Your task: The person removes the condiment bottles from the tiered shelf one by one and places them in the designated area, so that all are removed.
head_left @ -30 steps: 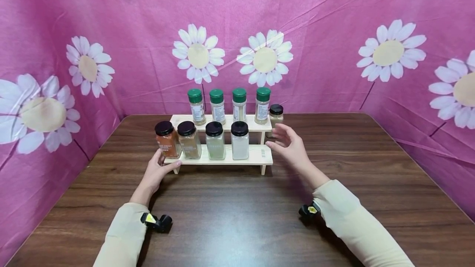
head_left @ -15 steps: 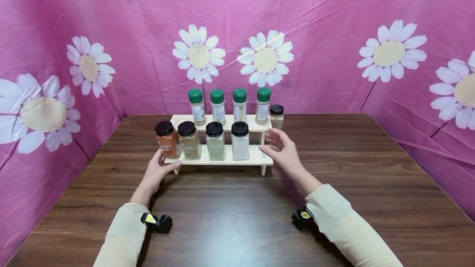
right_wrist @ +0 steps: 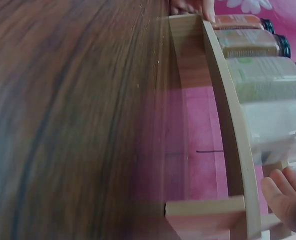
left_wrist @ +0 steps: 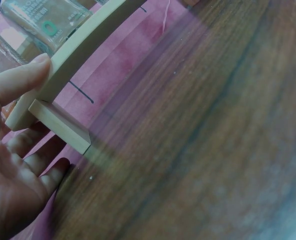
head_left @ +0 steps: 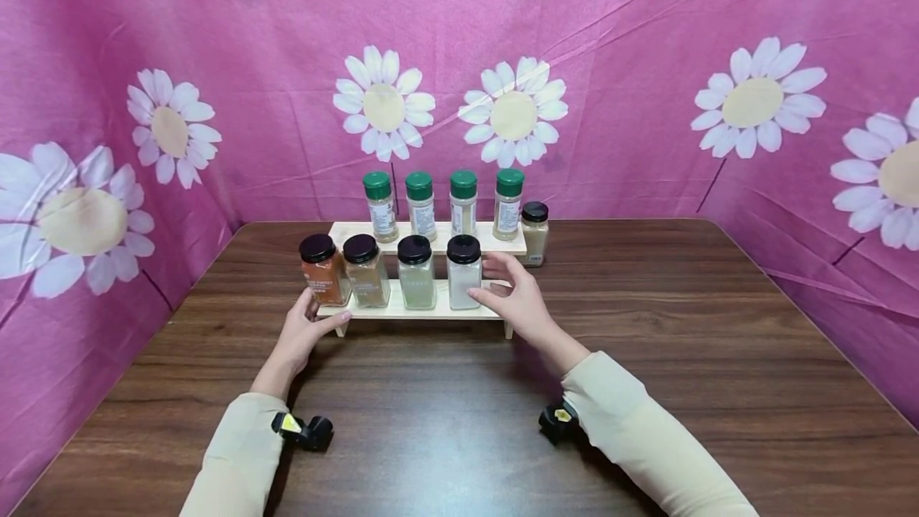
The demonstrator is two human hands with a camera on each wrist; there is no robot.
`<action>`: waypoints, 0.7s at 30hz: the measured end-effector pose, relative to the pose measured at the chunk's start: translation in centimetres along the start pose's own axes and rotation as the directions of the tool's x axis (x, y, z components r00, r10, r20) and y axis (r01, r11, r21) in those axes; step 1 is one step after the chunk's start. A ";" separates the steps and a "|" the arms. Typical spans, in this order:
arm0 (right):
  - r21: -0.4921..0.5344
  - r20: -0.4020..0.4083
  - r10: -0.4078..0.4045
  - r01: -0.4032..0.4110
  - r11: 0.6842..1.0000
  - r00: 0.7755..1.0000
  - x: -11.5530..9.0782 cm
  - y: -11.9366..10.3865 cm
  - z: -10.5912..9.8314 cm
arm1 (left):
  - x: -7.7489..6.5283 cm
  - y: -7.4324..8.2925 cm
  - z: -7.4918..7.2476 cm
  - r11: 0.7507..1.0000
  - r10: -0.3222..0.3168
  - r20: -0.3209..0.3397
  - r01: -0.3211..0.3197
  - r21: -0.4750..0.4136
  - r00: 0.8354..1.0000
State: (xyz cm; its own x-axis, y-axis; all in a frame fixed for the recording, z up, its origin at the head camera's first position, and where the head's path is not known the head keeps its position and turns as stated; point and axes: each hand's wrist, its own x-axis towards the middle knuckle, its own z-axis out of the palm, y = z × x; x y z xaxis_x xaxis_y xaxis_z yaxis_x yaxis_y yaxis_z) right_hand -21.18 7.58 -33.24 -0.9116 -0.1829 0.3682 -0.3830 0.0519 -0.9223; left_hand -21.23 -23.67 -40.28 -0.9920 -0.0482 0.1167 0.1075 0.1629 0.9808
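- Left hand (head_left: 300, 332): grip pinches the wooden rack (left_wrist: 80, 52) at its left end, thumb on top, fingers beneath, probably steadying it.
- Right hand (head_left: 522, 305): grip spread just right of the white jar (head_left: 463, 284); whether they touch, I cannot tell.
- Near shelf (head_left: 391, 312): four black-lidded jars (head_left: 417, 286), white one rightmost.
- Far shelf (head_left: 345, 231), raised, presumably for visibility: four green-lidded bottles (head_left: 463, 204).
- Desk (head_left: 431, 421), right of the rack: one tan jar (head_left: 534, 239).
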 end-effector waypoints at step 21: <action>-0.186 -0.154 0.013 -0.042 0.982 0.988 1.3 3.2 3.0 | 0.1 0.0 -0.1 1.000 -0.009 -0.002 0.009 0.002 1.000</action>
State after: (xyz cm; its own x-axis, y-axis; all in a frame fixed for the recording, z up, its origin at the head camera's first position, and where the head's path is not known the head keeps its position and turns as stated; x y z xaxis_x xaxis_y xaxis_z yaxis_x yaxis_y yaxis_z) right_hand -23.17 4.56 -36.05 -0.9287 -0.0292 0.3696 -0.3654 0.2414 -0.8990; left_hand -21.35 -23.80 -40.27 -0.9927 -0.0519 0.1085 0.0986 0.1648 0.9814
